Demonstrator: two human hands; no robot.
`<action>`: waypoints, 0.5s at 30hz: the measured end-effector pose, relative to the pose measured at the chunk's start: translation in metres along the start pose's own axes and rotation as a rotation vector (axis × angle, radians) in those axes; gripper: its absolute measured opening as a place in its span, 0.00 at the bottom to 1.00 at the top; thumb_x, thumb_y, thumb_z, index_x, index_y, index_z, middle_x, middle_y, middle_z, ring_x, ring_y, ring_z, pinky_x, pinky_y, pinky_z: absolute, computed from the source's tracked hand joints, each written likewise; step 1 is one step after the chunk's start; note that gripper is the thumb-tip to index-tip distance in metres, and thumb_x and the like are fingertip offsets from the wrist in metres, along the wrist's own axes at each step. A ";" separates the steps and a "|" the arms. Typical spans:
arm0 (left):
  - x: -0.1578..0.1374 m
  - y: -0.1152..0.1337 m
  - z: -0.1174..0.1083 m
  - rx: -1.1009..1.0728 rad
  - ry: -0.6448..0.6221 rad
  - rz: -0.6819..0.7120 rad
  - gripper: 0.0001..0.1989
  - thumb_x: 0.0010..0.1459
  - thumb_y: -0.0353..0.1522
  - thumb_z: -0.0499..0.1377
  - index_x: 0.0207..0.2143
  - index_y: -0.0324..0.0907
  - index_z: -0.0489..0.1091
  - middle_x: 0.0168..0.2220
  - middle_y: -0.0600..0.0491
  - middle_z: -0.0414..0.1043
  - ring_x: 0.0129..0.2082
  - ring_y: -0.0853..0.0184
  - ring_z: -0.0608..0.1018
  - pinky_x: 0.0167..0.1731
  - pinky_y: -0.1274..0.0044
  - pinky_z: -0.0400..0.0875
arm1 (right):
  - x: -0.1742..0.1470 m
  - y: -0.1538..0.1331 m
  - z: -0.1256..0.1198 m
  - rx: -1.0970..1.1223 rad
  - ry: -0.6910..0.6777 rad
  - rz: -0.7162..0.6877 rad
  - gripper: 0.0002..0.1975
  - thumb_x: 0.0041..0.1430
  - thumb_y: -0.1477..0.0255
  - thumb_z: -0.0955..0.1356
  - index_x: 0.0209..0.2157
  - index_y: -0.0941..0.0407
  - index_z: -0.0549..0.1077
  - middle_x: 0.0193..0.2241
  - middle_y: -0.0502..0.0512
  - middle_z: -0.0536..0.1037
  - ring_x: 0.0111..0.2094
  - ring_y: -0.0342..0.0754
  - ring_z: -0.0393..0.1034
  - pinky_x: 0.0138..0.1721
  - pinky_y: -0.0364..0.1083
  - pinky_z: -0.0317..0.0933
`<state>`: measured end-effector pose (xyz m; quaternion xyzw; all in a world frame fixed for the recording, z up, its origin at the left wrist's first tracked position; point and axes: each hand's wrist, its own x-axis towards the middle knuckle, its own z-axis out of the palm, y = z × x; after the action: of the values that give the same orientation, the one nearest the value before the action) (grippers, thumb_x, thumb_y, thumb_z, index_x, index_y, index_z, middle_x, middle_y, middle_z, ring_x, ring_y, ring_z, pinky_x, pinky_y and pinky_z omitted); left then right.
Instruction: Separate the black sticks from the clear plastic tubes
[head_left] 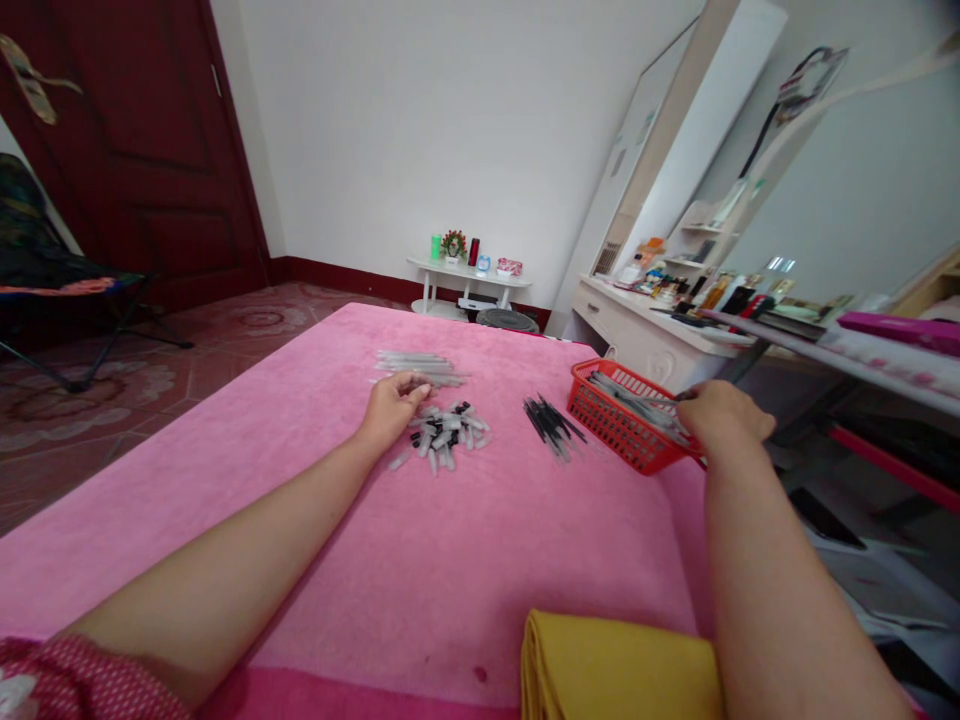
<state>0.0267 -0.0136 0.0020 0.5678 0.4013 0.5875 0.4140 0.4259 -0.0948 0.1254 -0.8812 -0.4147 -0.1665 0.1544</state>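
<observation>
Watching remotely, I'm seeing the left hand point(391, 408) lying near frame centre, fingers loosely curled beside the clear tubes point(412, 364) and short pieces point(444, 437); I'm not able to tell if it's gripping anything. At right, the right hand point(726, 412) is bending over the red basket point(619, 431), fingers partly closed, its hold hidden. The basket's walls are probably containing the slim sticks point(637, 402); the dark sticks point(553, 424) are lying separately, right of centre, seemingly grouped by kind.

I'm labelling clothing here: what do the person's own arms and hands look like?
A pinkish-red fabric sleeve with small pale dots and a white patch covers part of the left arm. The right arm looks bare. Neither left hand nor right hand is gloved.
</observation>
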 end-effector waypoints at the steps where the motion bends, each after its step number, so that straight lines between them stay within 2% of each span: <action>1: -0.001 0.000 0.000 0.006 -0.006 -0.003 0.14 0.43 0.39 0.65 0.30 0.38 0.72 0.28 0.50 0.76 0.28 0.65 0.76 0.26 0.78 0.69 | 0.000 0.001 0.001 -0.020 -0.043 0.084 0.08 0.46 0.70 0.70 0.29 0.58 0.79 0.34 0.74 0.77 0.40 0.62 0.71 0.39 0.59 0.55; 3: -0.002 0.002 0.001 0.020 -0.010 -0.010 0.15 0.43 0.40 0.65 0.30 0.38 0.72 0.28 0.51 0.76 0.28 0.65 0.76 0.26 0.78 0.68 | -0.002 0.002 0.001 -0.038 -0.100 0.189 0.12 0.47 0.69 0.69 0.35 0.57 0.79 0.39 0.73 0.77 0.44 0.62 0.70 0.42 0.58 0.53; 7: -0.004 0.003 0.000 0.036 -0.031 -0.024 0.14 0.43 0.39 0.65 0.30 0.39 0.73 0.29 0.50 0.76 0.29 0.65 0.77 0.28 0.78 0.69 | -0.005 -0.001 -0.001 -0.028 -0.085 0.218 0.15 0.49 0.70 0.67 0.40 0.56 0.78 0.42 0.71 0.76 0.47 0.63 0.69 0.44 0.57 0.52; 11: -0.004 0.001 -0.001 0.071 -0.040 -0.010 0.13 0.44 0.38 0.64 0.31 0.39 0.73 0.29 0.50 0.76 0.30 0.64 0.77 0.29 0.77 0.70 | -0.007 -0.002 0.000 0.041 -0.010 0.141 0.15 0.51 0.70 0.66 0.40 0.55 0.78 0.41 0.70 0.77 0.45 0.63 0.69 0.42 0.57 0.54; 15: -0.005 0.002 -0.003 0.154 -0.021 0.044 0.10 0.47 0.36 0.62 0.31 0.40 0.74 0.30 0.50 0.77 0.31 0.63 0.77 0.31 0.76 0.70 | -0.012 -0.009 0.008 0.107 0.058 0.006 0.18 0.53 0.74 0.63 0.45 0.54 0.77 0.41 0.68 0.76 0.44 0.61 0.70 0.40 0.54 0.59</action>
<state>0.0241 -0.0188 0.0025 0.6128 0.4283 0.5579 0.3603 0.4135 -0.0942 0.1144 -0.8677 -0.4156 -0.1690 0.2138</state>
